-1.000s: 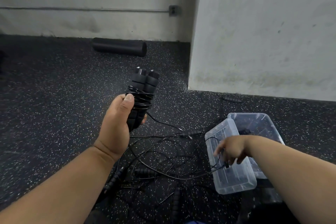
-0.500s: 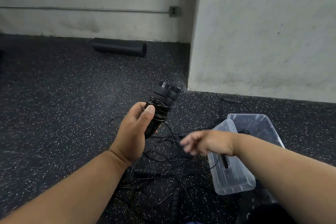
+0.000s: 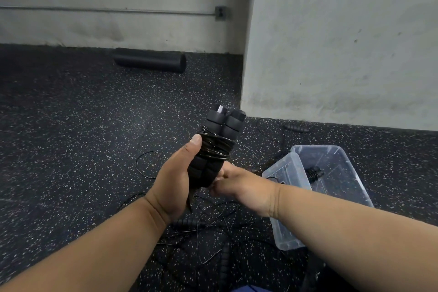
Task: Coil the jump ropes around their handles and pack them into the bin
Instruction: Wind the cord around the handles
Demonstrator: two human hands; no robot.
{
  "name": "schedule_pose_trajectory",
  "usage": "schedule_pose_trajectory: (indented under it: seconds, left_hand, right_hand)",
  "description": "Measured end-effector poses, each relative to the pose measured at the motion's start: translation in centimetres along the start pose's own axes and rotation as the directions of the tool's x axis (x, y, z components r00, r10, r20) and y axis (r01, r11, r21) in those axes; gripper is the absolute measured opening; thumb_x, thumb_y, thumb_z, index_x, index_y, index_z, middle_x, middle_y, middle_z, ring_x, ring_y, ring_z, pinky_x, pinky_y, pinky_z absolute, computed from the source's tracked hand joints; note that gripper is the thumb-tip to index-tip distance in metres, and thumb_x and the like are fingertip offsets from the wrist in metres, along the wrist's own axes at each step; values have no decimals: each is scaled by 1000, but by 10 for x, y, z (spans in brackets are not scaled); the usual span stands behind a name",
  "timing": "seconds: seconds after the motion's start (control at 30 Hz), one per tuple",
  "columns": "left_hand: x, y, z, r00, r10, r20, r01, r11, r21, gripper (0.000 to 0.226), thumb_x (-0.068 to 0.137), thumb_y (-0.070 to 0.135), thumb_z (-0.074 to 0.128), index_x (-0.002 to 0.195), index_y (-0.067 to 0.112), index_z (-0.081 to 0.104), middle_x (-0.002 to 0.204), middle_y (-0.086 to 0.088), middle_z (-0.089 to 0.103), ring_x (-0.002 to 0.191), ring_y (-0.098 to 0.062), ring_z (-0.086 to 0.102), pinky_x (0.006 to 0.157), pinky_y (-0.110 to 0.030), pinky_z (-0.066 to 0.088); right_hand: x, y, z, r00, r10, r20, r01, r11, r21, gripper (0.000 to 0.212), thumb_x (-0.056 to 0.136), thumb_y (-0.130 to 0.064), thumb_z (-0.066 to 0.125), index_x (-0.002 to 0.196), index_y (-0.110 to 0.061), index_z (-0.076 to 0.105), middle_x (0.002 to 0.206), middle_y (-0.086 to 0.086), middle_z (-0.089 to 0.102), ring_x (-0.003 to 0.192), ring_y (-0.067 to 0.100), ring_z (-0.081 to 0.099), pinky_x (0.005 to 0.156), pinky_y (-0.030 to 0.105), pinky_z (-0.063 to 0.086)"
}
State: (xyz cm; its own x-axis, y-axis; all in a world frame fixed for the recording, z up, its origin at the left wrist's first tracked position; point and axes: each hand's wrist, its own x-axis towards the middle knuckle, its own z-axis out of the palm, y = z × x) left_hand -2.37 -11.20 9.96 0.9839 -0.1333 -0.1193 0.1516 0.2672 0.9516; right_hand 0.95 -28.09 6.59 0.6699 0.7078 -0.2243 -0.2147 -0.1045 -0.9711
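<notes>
My left hand [image 3: 175,180] grips a pair of black foam jump rope handles [image 3: 221,125], held upright side by side with black cord coiled round their middle. Just behind their lower end, my right hand [image 3: 239,186] has its fingers curled on the cord; the fingertips are hidden by the handles. On the floor to the right stands the clear plastic bin [image 3: 343,163], and a coiled black rope [image 3: 312,173] lies inside it. Several loose ropes [image 3: 203,232] sit tangled on the floor below my hands.
A clear plastic piece, perhaps the lid [image 3: 284,216], leans on the bin's near side. A black foam roller [image 3: 149,63] lies by the back wall. A grey pillar [image 3: 331,54] rises at right, with a lone black handle [image 3: 296,127] at its foot.
My left hand has brought the handles down and to the right. My right hand has swung left from the bin to the bottom of the handles, drawing cord with it.
</notes>
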Motion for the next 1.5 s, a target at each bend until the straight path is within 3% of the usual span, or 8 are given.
schedule_pose_trajectory:
  seconds: [0.2, 0.37, 0.5, 0.63, 0.73, 0.8, 1.3, 1.5]
  left_hand:
    - [0, 10, 3, 999, 15, -45, -21, 992, -124, 60, 97, 57, 44, 103, 7, 77, 81, -20, 69, 70, -28, 64, 68, -38, 55]
    - [0, 12, 3, 997, -74, 5, 74, 988, -132, 67, 95, 63, 47, 101, 0, 71, 78, -25, 63, 68, -32, 60, 65, -37, 51]
    - [3, 21, -15, 982, -19, -190, 57, 978, 199, 54, 106, 54, 46, 112, 5, 67, 87, -16, 71, 76, -30, 63, 69, -43, 57]
    - [7, 18, -40, 921, 53, -386, 300, 537, 788, 44, 103, 66, 41, 110, 26, 57, 87, -2, 72, 76, -21, 69, 69, -45, 61]
    - [4, 5, -34, 960, 35, -279, 268, 179, 946, 40, 100, 71, 42, 113, 33, 47, 85, 9, 65, 75, -11, 62, 62, -33, 49]
    - [3, -2, -27, 982, 37, -184, 179, 96, 979, 44, 97, 73, 43, 114, 33, 49, 84, 9, 64, 76, -13, 61, 62, -34, 45]
    - [-12, -3, -5, 954, -115, 275, -271, 56, 961, 57, 79, 83, 62, 117, 41, 52, 81, 13, 63, 72, -2, 58, 65, -27, 47]
    - [-15, 2, -11, 950, -52, 308, -212, 618, 757, 42, 79, 63, 74, 109, 36, 64, 79, 12, 71, 68, -3, 64, 66, -23, 53]
  right_hand:
    - [7, 3, -8, 972, -88, -218, 54, 987, -154, 75, 73, -27, 75, 140, -36, 41, 125, 9, 51, 119, 26, 53, 107, 48, 48]
    - [2, -1, -1, 993, 2, 114, -24, 982, 188, 18, 81, -6, 59, 97, -12, 54, 85, 1, 53, 79, 15, 56, 92, 36, 49]
    - [1, 2, -12, 986, 116, -119, -121, 992, -35, 4, 89, -16, 64, 88, -19, 62, 57, -1, 46, 48, 11, 41, 59, 29, 46]
    - [-5, -13, -24, 997, 11, -82, -53, 847, -528, 10, 100, -18, 65, 97, -25, 71, 66, -16, 60, 56, 4, 48, 56, 23, 40]
    - [-8, -32, -18, 1000, -15, 17, 23, 701, -713, 11, 101, -23, 65, 96, -29, 73, 66, -23, 63, 55, 0, 52, 56, 23, 45]
    - [-13, -47, -20, 999, -4, 34, 28, 660, -751, 15, 102, -30, 67, 87, -32, 71, 62, -18, 61, 52, 3, 49, 54, 27, 44]
    - [-20, -60, -57, 988, 128, -83, -153, 811, -564, 36, 75, -21, 94, 100, -16, 68, 71, -2, 67, 61, 12, 59, 60, 29, 44]
    - [-15, -45, -70, 966, 258, 33, -254, 962, -101, 19, 90, -17, 79, 99, -12, 63, 84, 19, 68, 64, 24, 65, 56, 26, 51]
